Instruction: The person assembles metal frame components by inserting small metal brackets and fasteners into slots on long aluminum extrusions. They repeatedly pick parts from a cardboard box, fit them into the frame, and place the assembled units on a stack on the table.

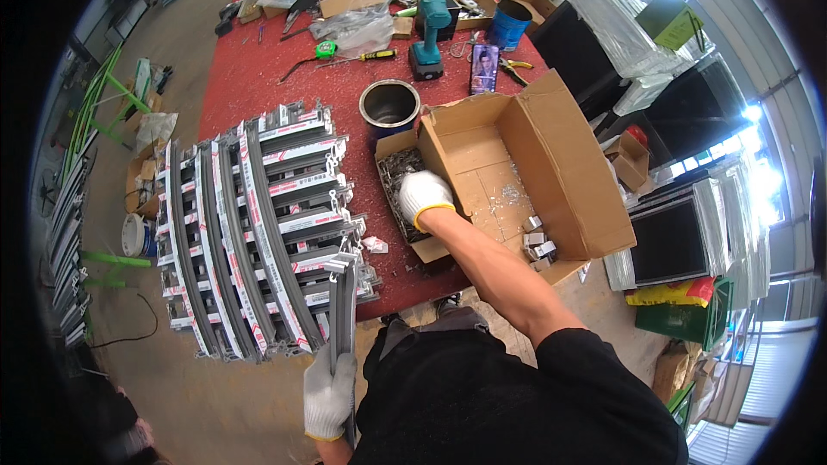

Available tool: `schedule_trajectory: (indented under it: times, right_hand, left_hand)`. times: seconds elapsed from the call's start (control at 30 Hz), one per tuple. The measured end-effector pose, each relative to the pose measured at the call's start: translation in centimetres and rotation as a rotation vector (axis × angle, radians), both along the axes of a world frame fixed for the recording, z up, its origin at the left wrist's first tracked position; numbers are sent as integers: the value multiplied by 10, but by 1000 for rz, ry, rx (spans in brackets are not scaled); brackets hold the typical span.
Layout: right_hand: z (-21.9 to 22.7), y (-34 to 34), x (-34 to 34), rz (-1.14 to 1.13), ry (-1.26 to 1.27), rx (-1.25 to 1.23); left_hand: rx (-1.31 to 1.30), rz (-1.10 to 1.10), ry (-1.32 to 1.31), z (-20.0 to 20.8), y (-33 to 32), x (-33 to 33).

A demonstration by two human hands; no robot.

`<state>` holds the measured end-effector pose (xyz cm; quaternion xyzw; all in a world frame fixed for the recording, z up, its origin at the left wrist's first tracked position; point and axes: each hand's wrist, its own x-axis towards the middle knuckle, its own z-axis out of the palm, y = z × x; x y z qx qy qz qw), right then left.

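Profile: gray, near edge of red table
Left hand: gloved, wrapped around profile
Right hand: gloved, in hardware box; cannot tell its grip

Lit by windows at right, flaring white; dim at lower left, bowed toward a black rim.

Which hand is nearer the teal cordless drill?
Right. The right hand, at the small box, is this side of the cordless drill; the left hand, holding a grey profile, is farther back, leftward.
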<state>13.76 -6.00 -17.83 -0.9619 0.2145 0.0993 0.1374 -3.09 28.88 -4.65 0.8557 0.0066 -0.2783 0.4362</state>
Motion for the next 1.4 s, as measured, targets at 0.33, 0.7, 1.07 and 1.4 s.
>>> schedule_trajectory:
  times: [0.33,0.7,1.07,1.4]
  right_hand:
    - [-13,-5,5,49,22,83]
    - [-2,10,-14,-12,-88,147]
    - [48,15,-64,-79,-461,450]
    - [108,7,-135,22,-537,736]
  left_hand:
    - [-42,-138,-143,-16,4,4]
    - [-28,1,67,-2,-12,5]
    - [-39,-69,-1,2,-22,10]
    - [-48,-97,89,14,-32,16]
